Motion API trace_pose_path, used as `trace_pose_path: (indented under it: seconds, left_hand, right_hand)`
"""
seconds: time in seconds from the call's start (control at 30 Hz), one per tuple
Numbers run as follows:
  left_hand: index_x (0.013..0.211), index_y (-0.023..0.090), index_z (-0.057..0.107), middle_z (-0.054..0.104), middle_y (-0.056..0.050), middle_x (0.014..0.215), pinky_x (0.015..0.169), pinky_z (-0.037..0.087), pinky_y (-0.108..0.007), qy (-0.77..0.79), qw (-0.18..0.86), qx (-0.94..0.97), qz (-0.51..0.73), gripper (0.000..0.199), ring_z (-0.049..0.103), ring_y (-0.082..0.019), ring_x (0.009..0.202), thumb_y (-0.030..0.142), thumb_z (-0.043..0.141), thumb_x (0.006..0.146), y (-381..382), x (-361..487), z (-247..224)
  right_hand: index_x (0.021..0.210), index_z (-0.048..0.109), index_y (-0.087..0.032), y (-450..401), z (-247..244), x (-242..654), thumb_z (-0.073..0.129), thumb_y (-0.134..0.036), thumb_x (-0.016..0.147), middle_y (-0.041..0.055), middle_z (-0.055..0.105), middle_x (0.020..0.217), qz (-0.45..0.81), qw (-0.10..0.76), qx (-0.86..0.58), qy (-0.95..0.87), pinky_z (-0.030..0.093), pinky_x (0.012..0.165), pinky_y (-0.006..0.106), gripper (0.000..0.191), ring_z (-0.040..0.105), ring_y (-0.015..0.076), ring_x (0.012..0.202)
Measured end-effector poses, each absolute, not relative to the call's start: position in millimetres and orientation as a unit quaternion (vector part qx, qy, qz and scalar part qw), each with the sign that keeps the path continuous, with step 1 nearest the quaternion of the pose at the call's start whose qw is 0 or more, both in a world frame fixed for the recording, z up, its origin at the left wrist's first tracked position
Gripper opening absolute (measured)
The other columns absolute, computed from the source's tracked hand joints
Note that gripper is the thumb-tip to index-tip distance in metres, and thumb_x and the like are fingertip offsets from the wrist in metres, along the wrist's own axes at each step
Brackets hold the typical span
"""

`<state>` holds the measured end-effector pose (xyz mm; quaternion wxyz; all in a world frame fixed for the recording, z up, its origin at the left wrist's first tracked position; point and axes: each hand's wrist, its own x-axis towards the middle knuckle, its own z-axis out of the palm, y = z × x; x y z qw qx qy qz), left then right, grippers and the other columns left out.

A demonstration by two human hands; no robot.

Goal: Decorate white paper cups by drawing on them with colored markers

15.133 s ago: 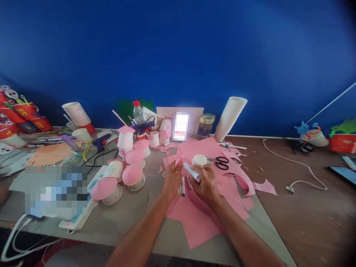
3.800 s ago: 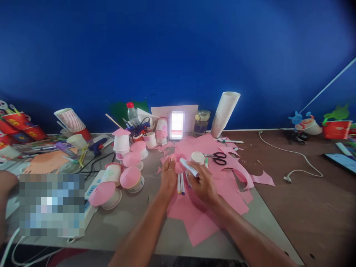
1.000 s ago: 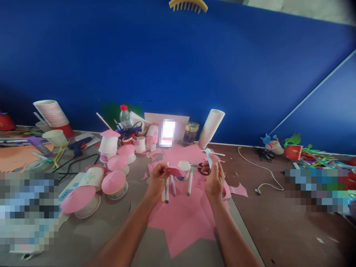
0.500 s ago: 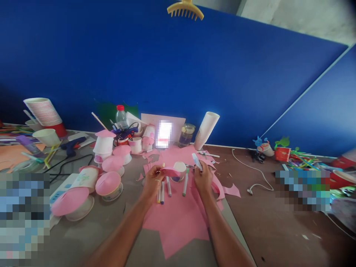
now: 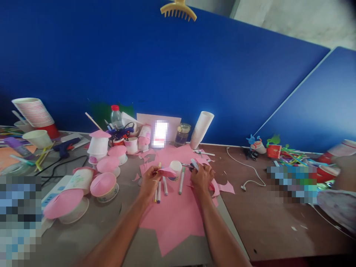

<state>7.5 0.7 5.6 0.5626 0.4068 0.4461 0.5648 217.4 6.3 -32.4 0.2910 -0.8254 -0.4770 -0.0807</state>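
Between the fingers of my left hand is a small pink paper piece. My right hand is closed around a pale, whitish-blue item too small to name. A white paper cup stands between the hands, partly behind the pink piece. Several markers lie on the large pink paper sheet; one green-tipped marker is right of the cup. Part of a pair of scissors shows beside my right hand.
Pink-topped paper bowls and decorated cups crowd the left. A jar and leaning cup stack stand at the back. A white cable crosses the brown table; another person's blurred arm shows far right.
The view has turned slightly right, so things appear further left. My right hand's fingers have curled in more, and the pale item in it is tilted differently.
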Motion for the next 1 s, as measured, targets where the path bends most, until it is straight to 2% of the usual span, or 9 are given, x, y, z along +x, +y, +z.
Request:
trace_pose_path:
  seconds: [0.1, 0.17, 0.23, 0.33, 0.43, 0.53, 0.63, 0.8, 1.0]
  left_hand:
    - [0.067, 0.017, 0.063, 0.051, 0.005, 0.057, 0.05, 0.033, -0.021, 0.445, 0.565, 0.401, 0.567, 0.03, 0.044, -0.008, 0.052, 0.04, 0.08, 0.057, 1.2, 8.0, 4.7]
    - [0.068, 0.017, 0.063, 0.053, 0.004, 0.058, 0.05, 0.035, -0.021, 0.443, 0.564, 0.399, 0.571, 0.031, 0.045, -0.008, 0.052, 0.039, 0.081, 0.057, 2.0, 7.6, 2.6]
    - [0.07, 0.017, 0.065, 0.055, 0.003, 0.061, 0.052, 0.037, -0.021, 0.432, 0.572, 0.404, 0.569, 0.03, 0.048, -0.009, 0.054, 0.038, 0.082, 0.057, 1.9, 6.8, 1.2]
    - [0.072, 0.017, 0.065, 0.057, 0.003, 0.062, 0.054, 0.039, -0.021, 0.403, 0.598, 0.411, 0.557, 0.03, 0.049, -0.009, 0.056, 0.038, 0.082, 0.06, -1.2, 6.4, 3.1]
    - [0.071, 0.017, 0.063, 0.055, 0.004, 0.063, 0.055, 0.037, -0.02, 0.372, 0.618, 0.421, 0.549, 0.032, 0.047, -0.008, 0.057, 0.039, 0.084, 0.06, -5.9, 7.3, 8.2]
    - [0.072, 0.017, 0.062, 0.055, 0.004, 0.067, 0.057, 0.038, -0.021, 0.358, 0.614, 0.442, 0.547, 0.032, 0.047, -0.008, 0.06, 0.04, 0.083, 0.063, -8.8, 7.5, 12.1]
    - [0.073, 0.017, 0.063, 0.056, 0.003, 0.071, 0.06, 0.039, -0.021, 0.359, 0.59, 0.471, 0.549, 0.027, 0.048, -0.009, 0.064, 0.037, 0.081, 0.067, -9.6, 6.2, 13.4]
    - [0.074, 0.019, 0.063, 0.057, 0.002, 0.077, 0.067, 0.042, -0.023, 0.341, 0.571, 0.498, 0.557, 0.021, 0.052, -0.012, 0.071, 0.033, 0.078, 0.071, -10.6, 4.6, 13.2]
    - [0.078, 0.019, 0.063, 0.06, -0.001, 0.086, 0.075, 0.049, -0.027, 0.328, 0.527, 0.539, 0.569, 0.015, 0.06, -0.016, 0.082, 0.031, 0.073, 0.076, -11.1, 6.1, 8.7]
  right_hand:
    - [0.116, 0.072, -0.011, 5.8, -29.9, 216.5, 0.056, -0.026, 0.079, 0.022, 0.06, 0.11, -0.076, 0.327, -0.818, -0.467, 0.032, 0.098, 0.057, 0.042, 0.049, 0.0401, 0.113]
    - [0.117, 0.07, -0.012, 4.7, -24.7, 214.3, 0.058, -0.031, 0.079, 0.0209, 0.059, 0.11, -0.087, 0.404, -0.785, -0.462, 0.033, 0.099, 0.059, 0.044, 0.049, 0.0394, 0.113]
    - [0.112, 0.071, -0.014, 1.9, -17.8, 209.7, 0.054, -0.036, 0.083, 0.0172, 0.061, 0.105, -0.057, 0.508, -0.71, -0.485, 0.04, 0.094, 0.054, 0.04, 0.053, 0.0341, 0.106]
    - [0.102, 0.071, -0.017, -6.1, -8.0, 197.7, 0.048, -0.048, 0.092, 0.0082, 0.062, 0.085, 0.139, 0.607, -0.556, -0.551, 0.049, 0.075, 0.039, 0.04, 0.057, 0.0225, 0.078]
    - [0.104, 0.071, -0.02, -16.2, -0.7, 184.0, 0.046, -0.057, 0.095, 0.0051, 0.063, 0.087, 0.328, 0.598, -0.441, -0.584, 0.05, 0.072, 0.034, 0.045, 0.058, 0.0179, 0.074]
    - [0.112, 0.068, -0.024, -25.0, 6.5, 174.6, 0.045, -0.064, 0.094, 0.0063, 0.065, 0.103, 0.38, 0.57, -0.403, -0.606, 0.053, 0.08, 0.035, 0.05, 0.063, 0.02, 0.088]
    - [0.115, 0.066, -0.024, -31.9, 15.8, 169.0, 0.047, -0.062, 0.094, 0.0072, 0.065, 0.108, 0.36, 0.543, -0.413, -0.636, 0.052, 0.086, 0.035, 0.047, 0.063, 0.0217, 0.099]
    - [0.11, 0.067, -0.022, -40.6, 28.2, 159.2, 0.047, -0.06, 0.095, 0.0082, 0.066, 0.101, 0.275, 0.518, -0.422, -0.691, 0.051, 0.083, 0.035, 0.046, 0.062, 0.0218, 0.095]
    - [0.124, 0.063, -0.024, -46.0, 29.6, 152.0, 0.05, -0.06, 0.094, 0.0097, 0.067, 0.117, 0.329, 0.486, -0.425, -0.689, 0.052, 0.093, 0.038, 0.049, 0.063, 0.0236, 0.107]
